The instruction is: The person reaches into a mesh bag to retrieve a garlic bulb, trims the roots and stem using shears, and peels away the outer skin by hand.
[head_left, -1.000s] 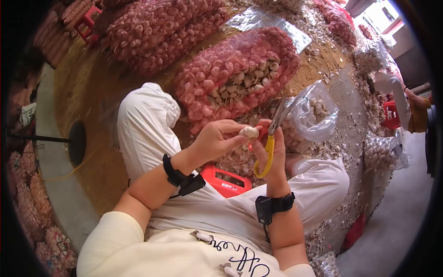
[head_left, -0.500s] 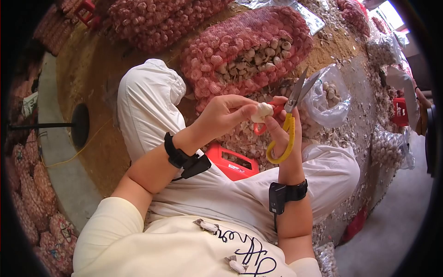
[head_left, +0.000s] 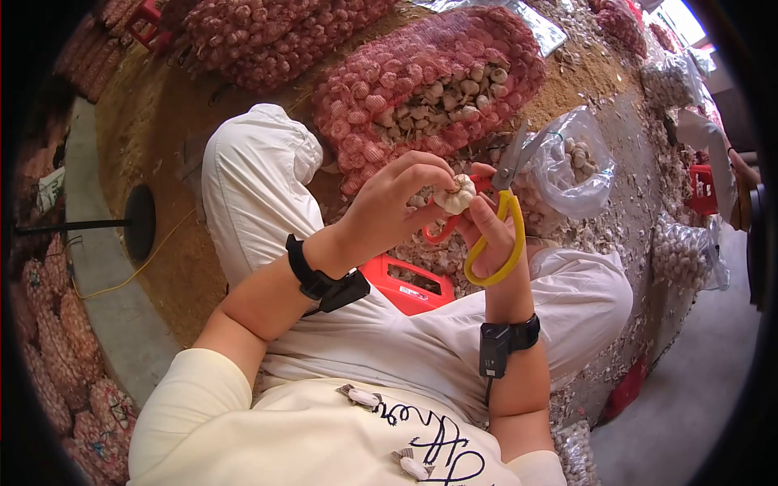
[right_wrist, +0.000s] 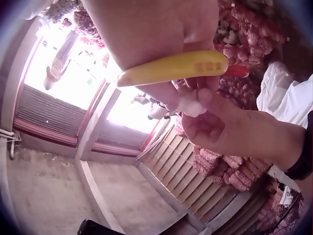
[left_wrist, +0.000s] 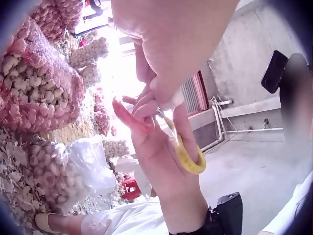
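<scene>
In the head view, my left hand (head_left: 395,198) pinches a whitish garlic bulb (head_left: 459,197) between thumb and curled fingers. My right hand (head_left: 496,235) holds scissors with one yellow handle (head_left: 519,239) and one red, their blades pointing up and away. Its thumb and fingertips also touch the bulb's right side. From the left wrist view, the red handle (left_wrist: 128,117) loops by the right hand's fingers, with the left hand (left_wrist: 181,39) large above. The right wrist view shows the left fingertips on the bulb (right_wrist: 190,106), just under the yellow handle (right_wrist: 176,68).
A pink mesh sack (head_left: 365,105) of garlic lies opened ahead. Right of it stands a clear plastic bag (head_left: 567,190) with bulbs inside. A red plastic stool (head_left: 409,283) sits between the white-trousered legs, amid scattered skins. Another person's hand (head_left: 743,168) shows at the far right.
Both hands sit higher and farther right in the head view than a second ago. The bulb has been turned, now showing its ridged side, and the left fingers have shifted over its top.
</scene>
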A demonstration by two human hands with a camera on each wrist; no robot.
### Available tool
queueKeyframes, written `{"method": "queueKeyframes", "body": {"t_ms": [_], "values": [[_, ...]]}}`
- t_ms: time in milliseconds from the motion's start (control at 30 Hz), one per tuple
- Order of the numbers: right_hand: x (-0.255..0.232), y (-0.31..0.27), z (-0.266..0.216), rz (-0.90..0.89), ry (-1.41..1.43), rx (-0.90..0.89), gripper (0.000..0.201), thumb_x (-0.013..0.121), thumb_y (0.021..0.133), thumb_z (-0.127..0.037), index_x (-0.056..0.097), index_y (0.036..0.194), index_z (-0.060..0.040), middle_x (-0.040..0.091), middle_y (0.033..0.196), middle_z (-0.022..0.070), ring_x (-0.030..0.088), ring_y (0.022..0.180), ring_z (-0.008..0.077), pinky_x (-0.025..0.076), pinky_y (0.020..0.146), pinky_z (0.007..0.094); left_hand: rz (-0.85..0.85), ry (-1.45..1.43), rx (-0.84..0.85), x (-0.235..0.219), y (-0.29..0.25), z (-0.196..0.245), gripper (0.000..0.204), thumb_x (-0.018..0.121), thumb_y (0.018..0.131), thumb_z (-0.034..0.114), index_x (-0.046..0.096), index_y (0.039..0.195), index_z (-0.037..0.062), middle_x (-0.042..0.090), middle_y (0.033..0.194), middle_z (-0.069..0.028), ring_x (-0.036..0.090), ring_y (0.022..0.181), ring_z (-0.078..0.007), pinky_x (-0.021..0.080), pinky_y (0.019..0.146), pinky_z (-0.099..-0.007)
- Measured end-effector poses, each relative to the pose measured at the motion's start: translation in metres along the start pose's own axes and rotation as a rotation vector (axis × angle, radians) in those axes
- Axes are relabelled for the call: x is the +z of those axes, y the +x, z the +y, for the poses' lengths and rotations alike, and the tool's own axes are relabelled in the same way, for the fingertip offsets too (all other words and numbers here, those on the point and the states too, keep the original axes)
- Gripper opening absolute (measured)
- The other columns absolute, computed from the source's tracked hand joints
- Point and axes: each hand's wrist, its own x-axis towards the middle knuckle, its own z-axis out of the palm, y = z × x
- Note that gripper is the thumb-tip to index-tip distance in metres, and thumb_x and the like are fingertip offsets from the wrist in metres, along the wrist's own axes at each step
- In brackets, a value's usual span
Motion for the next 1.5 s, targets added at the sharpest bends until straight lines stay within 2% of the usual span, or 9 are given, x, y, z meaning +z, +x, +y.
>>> {"method": "queueKeyframes", "body": {"t_ms": [133, 200, 333, 733, 833, 900, 1000, 1200, 1500], "values": [[0.0, -0.001, -0.003, -0.017, 0.036, -0.03, 0.049, 0.064, 0.087, -0.005, 0.043, 0.131, -0.006, 0.059, 0.109, 0.0107, 0.062, 0.1, 0.0204, 0.053, 0.085, 0.0324, -0.039, -0.062, -0.01, -0.005, 0.003, 0.005, 0.041, 0.078, 0.073, 0.005, 0.06, 0.109, 0.0087, 0.062, 0.107, -0.0074, 0.062, 0.099, -0.023, 0.05, 0.086, -0.0329], [-0.001, 0.0, 0.0, -0.035, -0.053, -0.088, 0.05, 0.065, 0.086, -0.004, 0.043, 0.131, -0.006, 0.058, 0.109, 0.0101, 0.061, 0.101, 0.0192, 0.052, 0.084, 0.031, -0.034, -0.11, -0.198, -0.006, 0.001, 0.008, 0.04, 0.075, 0.077, 0.008, 0.063, 0.116, 0.0092, 0.061, 0.105, -0.008, 0.061, 0.099, -0.0229, 0.049, 0.086, -0.0337], [0.003, -0.004, -0.002, -0.054, -0.202, -0.083, 0.053, 0.066, 0.084, 0.0, 0.042, 0.131, -0.0054, 0.057, 0.111, 0.0086, 0.059, 0.102, 0.0158, 0.051, 0.083, 0.028, -0.091, -0.03, -0.07, -0.008, 0.003, 0.003, 0.036, 0.072, 0.081, 0.009, 0.067, 0.116, 0.0108, 0.06, 0.103, -0.0083, 0.062, 0.093, -0.0225, 0.051, 0.078, -0.0329], [0.002, -0.001, 0.002, -0.056, -0.2, -0.07, 0.053, 0.065, 0.085, 0.002, 0.041, 0.131, -0.005, 0.058, 0.11, 0.0094, 0.06, 0.098, 0.0153, 0.051, 0.079, 0.027, 0.01, 0.122, -0.043, -0.003, -0.003, -0.001, 0.016, 0.072, 0.079, 0.004, 0.065, 0.093, 0.006, 0.061, 0.092, -0.0085, 0.063, 0.083, -0.0245, 0.051, 0.074, -0.0304], [0.006, -0.002, 0.0, -0.065, -0.152, -0.063, 0.052, 0.065, 0.085, 0.002, 0.041, 0.131, -0.0052, 0.058, 0.111, 0.0097, 0.06, 0.097, 0.0154, 0.051, 0.079, 0.0272, 0.069, -0.004, -0.136, -0.003, -0.004, -0.002, 0.014, 0.071, 0.08, 0.004, 0.062, 0.091, 0.0045, 0.062, 0.093, -0.0083, 0.063, 0.087, -0.0229, 0.051, 0.075, -0.031], [0.007, -0.002, 0.0, -0.07, -0.151, -0.068, 0.052, 0.064, 0.085, 0.003, 0.042, 0.131, -0.0056, 0.058, 0.112, 0.0091, 0.059, 0.098, 0.0147, 0.051, 0.08, 0.0265, 0.177, -0.354, -0.551, -0.003, -0.007, -0.001, 0.016, 0.068, 0.083, 0.002, 0.065, 0.098, 0.0046, 0.064, 0.096, -0.0091, 0.063, 0.091, -0.0213, 0.051, 0.078, -0.0316], [0.005, -0.002, 0.004, -0.08, -0.203, -0.125, 0.052, 0.063, 0.085, 0.003, 0.042, 0.131, -0.0066, 0.058, 0.112, 0.0074, 0.058, 0.1, 0.0128, 0.049, 0.082, 0.0251, -0.023, -0.149, -0.266, -0.01, 0.001, -0.001, 0.026, 0.065, 0.087, 0.003, 0.064, 0.112, 0.0058, 0.062, 0.101, -0.0072, 0.061, 0.094, -0.0192, 0.049, 0.083, -0.0299], [0.0, -0.004, 0.004, -0.071, -0.306, -0.163, 0.051, 0.062, 0.085, 0.004, 0.043, 0.131, -0.0076, 0.057, 0.111, 0.0047, 0.056, 0.1, 0.0099, 0.047, 0.085, 0.0236, -0.27, -0.125, -0.202, -0.021, 0.007, 0.004, 0.034, 0.066, 0.085, 0.001, 0.065, 0.118, 0.0079, 0.06, 0.111, -0.0095, 0.062, 0.096, -0.0196, 0.051, 0.085, -0.0306], [0.0, -0.001, 0.004, -0.06, -0.186, -0.176, 0.052, 0.063, 0.084, 0.003, 0.042, 0.131, -0.0058, 0.057, 0.111, 0.0062, 0.057, 0.102, 0.0135, 0.047, 0.09, 0.0277, -0.004, -0.083, -0.096, -0.004, -0.003, -0.002, 0.03, 0.07, 0.078, -0.008, 0.067, 0.106, 0.004, 0.064, 0.107, -0.0096, 0.067, 0.089, -0.0181, 0.057, 0.073, -0.0268]]}}
